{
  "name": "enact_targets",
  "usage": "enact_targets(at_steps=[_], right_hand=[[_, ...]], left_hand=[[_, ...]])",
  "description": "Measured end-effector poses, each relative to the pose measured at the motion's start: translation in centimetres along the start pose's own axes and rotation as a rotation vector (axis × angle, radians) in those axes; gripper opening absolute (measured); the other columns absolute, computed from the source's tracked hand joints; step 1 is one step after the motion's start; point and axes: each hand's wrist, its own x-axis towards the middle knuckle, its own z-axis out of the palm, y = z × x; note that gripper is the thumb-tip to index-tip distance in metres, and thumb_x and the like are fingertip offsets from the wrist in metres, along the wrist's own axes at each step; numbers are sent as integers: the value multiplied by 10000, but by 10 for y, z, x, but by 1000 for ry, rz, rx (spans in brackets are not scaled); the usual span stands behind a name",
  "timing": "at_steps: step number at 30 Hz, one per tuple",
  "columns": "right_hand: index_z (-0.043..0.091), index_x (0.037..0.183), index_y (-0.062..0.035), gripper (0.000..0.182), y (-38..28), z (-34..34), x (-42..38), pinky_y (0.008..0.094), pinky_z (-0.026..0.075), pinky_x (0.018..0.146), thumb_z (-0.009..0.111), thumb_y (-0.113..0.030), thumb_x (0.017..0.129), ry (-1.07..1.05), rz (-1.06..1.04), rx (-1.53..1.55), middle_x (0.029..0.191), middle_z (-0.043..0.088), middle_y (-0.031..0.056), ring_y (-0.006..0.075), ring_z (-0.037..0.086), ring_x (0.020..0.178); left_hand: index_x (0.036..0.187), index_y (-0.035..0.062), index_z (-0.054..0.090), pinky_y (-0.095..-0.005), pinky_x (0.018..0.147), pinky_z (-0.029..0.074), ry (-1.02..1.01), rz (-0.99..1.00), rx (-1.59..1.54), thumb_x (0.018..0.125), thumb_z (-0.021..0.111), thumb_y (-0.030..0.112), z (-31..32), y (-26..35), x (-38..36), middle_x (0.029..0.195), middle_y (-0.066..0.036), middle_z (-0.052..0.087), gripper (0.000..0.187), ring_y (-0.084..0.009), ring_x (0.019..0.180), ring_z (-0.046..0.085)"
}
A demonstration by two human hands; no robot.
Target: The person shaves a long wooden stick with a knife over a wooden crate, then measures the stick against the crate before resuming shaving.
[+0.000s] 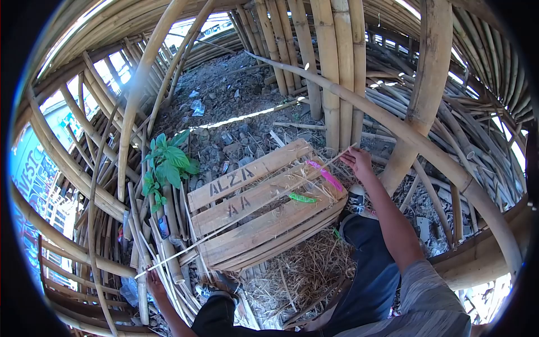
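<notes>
Two hands grip one thin bamboo strip (247,210): right hand (357,160) pinches its far end, left hand (155,281) closes on its near end. Strip spans between them, across a wooden pallet (264,216) lying ahead of the knees. Judged step: straightening or sizing the strip. Next move calls for steady tension at both ends.

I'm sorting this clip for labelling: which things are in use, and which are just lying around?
In use: thin bamboo strip, held at its ends by left hand and right hand.

Lying about: wooden crate, green plant, straw, pink strip.
</notes>
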Motion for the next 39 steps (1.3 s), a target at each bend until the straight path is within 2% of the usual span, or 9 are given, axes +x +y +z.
enact_targets(at_steps=[1, 2, 9, 14, 19, 30, 34, 38, 39], right_hand=[[522, 922, 55, 146, 1, -1, 1, 359, 564, 739, 524, -84, 876, -1, 1, 1, 849, 596, 151, 251, 632, 790], [521, 932, 59, 152, 2, -1, 2, 360, 562, 743, 513, -84, 881, 1, -7, -16, 862, 596, 158, 257, 632, 802], [503, 986, 89, 210, 4, 0, 0, 365, 553, 768, 503, -94, 883, -39, 26, -106, 917, 597, 195, 290, 630, 853], [501, 986, 93, 219, 4, 1, -1, 374, 549, 776, 512, -95, 874, -73, 52, -106, 920, 598, 199, 294, 630, 850], [506, 975, 82, 209, 3, -1, -1, 371, 546, 783, 521, -96, 866, -107, 77, -84, 920, 600, 195, 287, 632, 846], [560, 926, 25, 201, 3, -1, -4, 359, 516, 823, 556, -166, 862, -209, 177, 21, 893, 629, 151, 237, 627, 861], [567, 929, 7, 186, 6, 2, -4, 353, 518, 809, 568, -165, 857, -166, 164, -16, 877, 632, 128, 212, 627, 830], [580, 929, -40, 173, 6, 0, -4, 349, 523, 785, 601, -189, 843, -172, 176, -22, 856, 633, 80, 182, 626, 806], [583, 922, -57, 169, 6, 0, -4, 350, 523, 782, 613, -201, 838, -164, 181, -27, 850, 633, 66, 177, 626, 806]], left_hand=[[1109, -41, 517, -285, 899, 495, -12, -10, -11, 883, 531, 108, 0, 0, 0, 1098, -137, 577, 271, -201, 1028, 570], [1169, -70, 474, -304, 989, 417, 19, -7, 17, 890, 520, 121, 0, 0, 0, 1207, -172, 508, 341, -227, 1149, 483], [1206, -78, 429, -303, 1007, 395, 80, -40, -4, 898, 504, 111, 14, 5, -7, 1233, -191, 482, 370, -227, 1177, 458], [1250, -77, 373, -308, 1015, 385, 25, -79, -13, 903, 480, 83, 23, 8, -7, 1287, -197, 428, 396, -229, 1208, 424], [1291, -73, 300, -339, 1030, 371, 11, -134, -29, 871, 419, -47, 27, 8, -8, 1339, -186, 367, 437, -254, 1249, 370], [1151, -53, 478, -281, 911, 486, -1, -104, 40, 892, 496, 65, 15, 4, -5, 1149, -174, 546, 285, -238, 1074, 540], [1090, -52, 518, -261, 872, 504, -17, -131, -22, 884, 529, 105, 10, 4, 0, 1067, -164, 577, 259, -215, 983, 579], [1066, -50, 498, -289, 879, 511, -31, -135, -9, 882, 527, 86, 9, 6, -1, 1074, -156, 566, 231, -219, 1029, 563], [1049, -38, 505, -278, 840, 527, -11, -141, 7, 879, 535, 91, 9, 5, -1, 1030, -140, 579, 216, -205, 974, 584]])
